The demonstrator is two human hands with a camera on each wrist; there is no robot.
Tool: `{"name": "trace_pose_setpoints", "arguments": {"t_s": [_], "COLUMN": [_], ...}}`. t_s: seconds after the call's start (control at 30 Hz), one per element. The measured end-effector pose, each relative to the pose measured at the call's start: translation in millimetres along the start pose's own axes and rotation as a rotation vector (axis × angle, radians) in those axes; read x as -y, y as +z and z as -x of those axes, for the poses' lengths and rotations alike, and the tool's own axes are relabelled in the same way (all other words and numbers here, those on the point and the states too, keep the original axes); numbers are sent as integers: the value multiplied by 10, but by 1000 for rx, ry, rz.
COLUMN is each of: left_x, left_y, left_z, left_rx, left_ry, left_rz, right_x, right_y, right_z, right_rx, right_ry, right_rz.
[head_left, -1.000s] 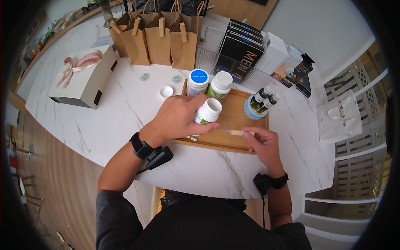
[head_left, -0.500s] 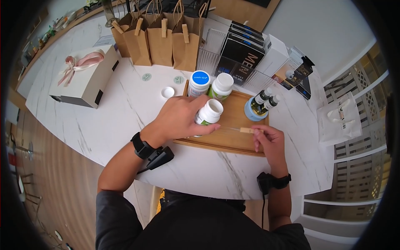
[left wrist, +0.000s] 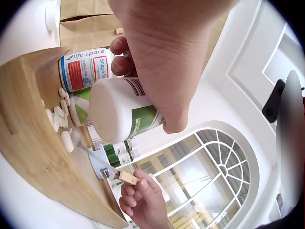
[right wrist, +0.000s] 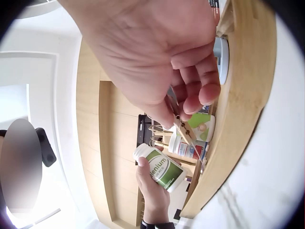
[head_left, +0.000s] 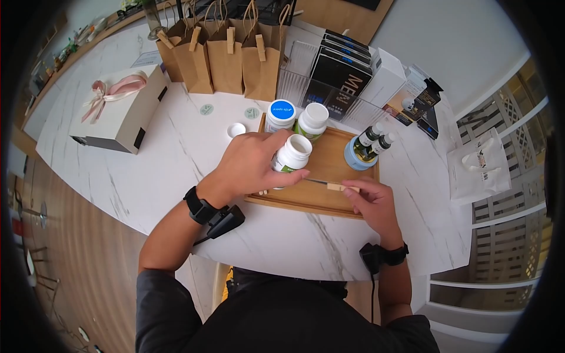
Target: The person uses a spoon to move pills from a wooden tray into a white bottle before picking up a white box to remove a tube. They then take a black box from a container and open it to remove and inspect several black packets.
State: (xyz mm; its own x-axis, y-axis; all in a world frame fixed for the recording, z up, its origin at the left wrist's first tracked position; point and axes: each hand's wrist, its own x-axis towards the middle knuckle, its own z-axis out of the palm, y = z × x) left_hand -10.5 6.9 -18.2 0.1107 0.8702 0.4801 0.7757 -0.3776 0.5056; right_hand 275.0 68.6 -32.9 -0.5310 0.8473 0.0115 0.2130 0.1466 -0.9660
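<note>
My left hand (head_left: 250, 159) grips an uncapped white pill bottle (head_left: 293, 154) with a green label, tilted above the wooden tray (head_left: 329, 203). In the left wrist view, several white pills (left wrist: 66, 142) lie on the tray below the bottle. My right hand (head_left: 376, 206) pinches a wooden clothespin (head_left: 341, 187) between thumb and fingers. From the clothespin's jaws a thin stick (left wrist: 97, 156) extends toward the pills, its far end close beside them. A bottle with a blue lid (head_left: 281, 112) and another white-capped bottle (head_left: 313, 117) stand behind, on the tray.
Two small dark bottles (head_left: 369, 141) stand in a light blue holder (head_left: 358, 157) on the tray's right. A white cap (head_left: 236, 130) lies left of the tray. Paper bags (head_left: 262, 70), a ribboned box (head_left: 120, 109) and a clear rack (head_left: 359, 109) of boxes surround the work area.
My right hand with the clothespin and stick shifted right, then came back left toward the bottle. The left hand keeps hold of the bottle, which has moved only slightly.
</note>
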Motion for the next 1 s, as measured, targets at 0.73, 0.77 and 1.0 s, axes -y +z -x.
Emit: {"name": "trace_pose_setpoints", "arguments": {"t_s": [0.73, 0.77, 1.0], "left_x": [-36, -33, -46], "left_y": [-20, -12, -20], "left_z": [-8, -9, -21], "left_rx": [-3, 29, 98], "left_ry": [20, 13, -18], "left_rz": [25, 25, 8], "right_x": [39, 77, 184], "right_y": [-169, -150, 25], "right_z": [-17, -6, 56], "right_rx": [-264, -344, -312], "right_ry": [-44, -102, -372], "right_rz": [-223, -234, -89]}}
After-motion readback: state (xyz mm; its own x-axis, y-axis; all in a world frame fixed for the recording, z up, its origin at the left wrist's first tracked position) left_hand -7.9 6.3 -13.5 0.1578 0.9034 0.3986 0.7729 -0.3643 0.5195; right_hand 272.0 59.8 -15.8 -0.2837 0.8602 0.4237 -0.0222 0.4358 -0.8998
